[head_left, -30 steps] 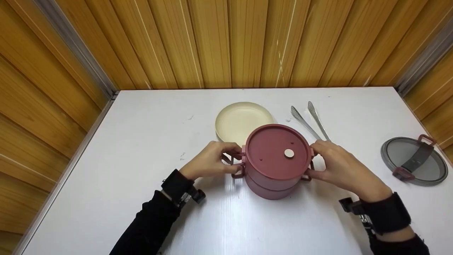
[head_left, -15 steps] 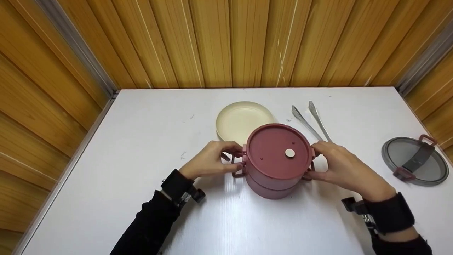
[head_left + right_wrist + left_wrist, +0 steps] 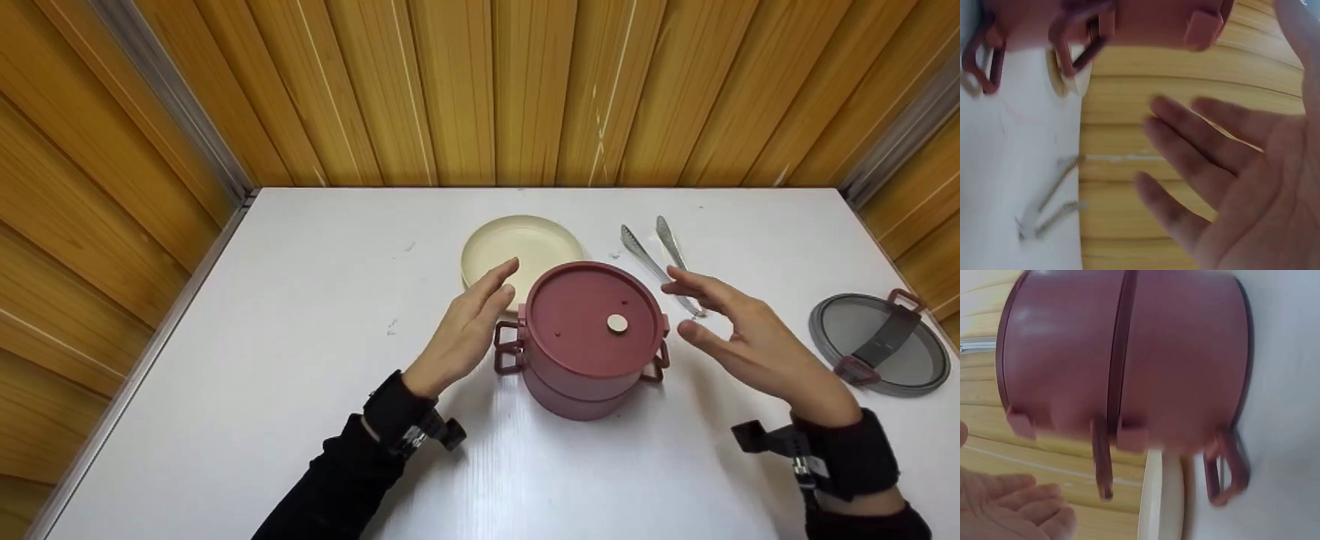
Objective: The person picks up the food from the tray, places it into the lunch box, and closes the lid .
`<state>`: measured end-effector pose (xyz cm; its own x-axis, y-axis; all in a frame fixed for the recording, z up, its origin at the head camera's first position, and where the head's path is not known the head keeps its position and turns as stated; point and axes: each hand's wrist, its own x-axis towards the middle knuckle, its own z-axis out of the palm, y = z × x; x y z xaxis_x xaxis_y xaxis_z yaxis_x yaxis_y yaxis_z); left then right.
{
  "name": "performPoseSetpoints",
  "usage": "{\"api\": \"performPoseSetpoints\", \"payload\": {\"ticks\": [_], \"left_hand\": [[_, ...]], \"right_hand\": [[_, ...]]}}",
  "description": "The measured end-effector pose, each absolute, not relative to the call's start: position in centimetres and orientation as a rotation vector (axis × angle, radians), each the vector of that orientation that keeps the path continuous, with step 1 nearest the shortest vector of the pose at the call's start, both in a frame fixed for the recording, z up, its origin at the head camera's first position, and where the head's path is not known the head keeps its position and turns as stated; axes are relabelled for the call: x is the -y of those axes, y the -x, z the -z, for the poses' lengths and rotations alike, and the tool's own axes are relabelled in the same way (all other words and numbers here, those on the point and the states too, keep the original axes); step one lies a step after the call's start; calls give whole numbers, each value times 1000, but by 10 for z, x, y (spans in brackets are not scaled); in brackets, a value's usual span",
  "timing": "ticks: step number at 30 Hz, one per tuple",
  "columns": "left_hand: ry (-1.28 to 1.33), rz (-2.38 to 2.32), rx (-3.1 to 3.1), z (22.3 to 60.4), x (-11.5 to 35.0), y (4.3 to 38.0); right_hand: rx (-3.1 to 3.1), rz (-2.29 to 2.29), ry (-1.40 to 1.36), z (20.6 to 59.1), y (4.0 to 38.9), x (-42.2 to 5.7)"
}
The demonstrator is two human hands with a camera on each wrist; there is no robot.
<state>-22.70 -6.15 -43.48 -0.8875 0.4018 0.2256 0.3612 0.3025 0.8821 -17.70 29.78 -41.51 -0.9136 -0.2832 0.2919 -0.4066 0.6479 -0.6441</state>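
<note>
A dark red two-tier lunch box (image 3: pixel 577 390) stands upright on the white table, its round lid (image 3: pixel 581 300) on top with a small white knob (image 3: pixel 616 324). Loop handles (image 3: pixel 509 349) hang at its sides, one above the other. Just left of the box is my left hand (image 3: pixel 463 337), fingers extended and holding nothing. My right hand (image 3: pixel 757 345) is off the box's right side, fingers spread apart and free of it. Both wrist views show a gap between the hand and the lunch box (image 3: pixel 1179 354).
A cream plate (image 3: pixel 495 247) lies behind the box, partly hidden by it. Metal tongs (image 3: pixel 645 256) lie behind and right, near my right fingers. At the far right rests a grey lid (image 3: pixel 847 319) with red clips. Wooden panels (image 3: pixel 525 90) wall the table's back and sides.
Both hands have let go of the lunch box's sides and moved outward, the left rising a little, with fingers straightened. The box stays in place.
</note>
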Motion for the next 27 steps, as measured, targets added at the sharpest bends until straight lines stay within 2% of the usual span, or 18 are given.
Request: {"api": "performPoseSetpoints", "payload": {"ticks": [12, 27], "left_hand": [[-547, -1771, -2557, 450, 20, 220], [-486, -1919, -2410, 460, 9, 222]], "right_hand": [[2409, -1644, -289, 445, 191, -235], [2135, -2130, -131, 461, 194, -219]]}}
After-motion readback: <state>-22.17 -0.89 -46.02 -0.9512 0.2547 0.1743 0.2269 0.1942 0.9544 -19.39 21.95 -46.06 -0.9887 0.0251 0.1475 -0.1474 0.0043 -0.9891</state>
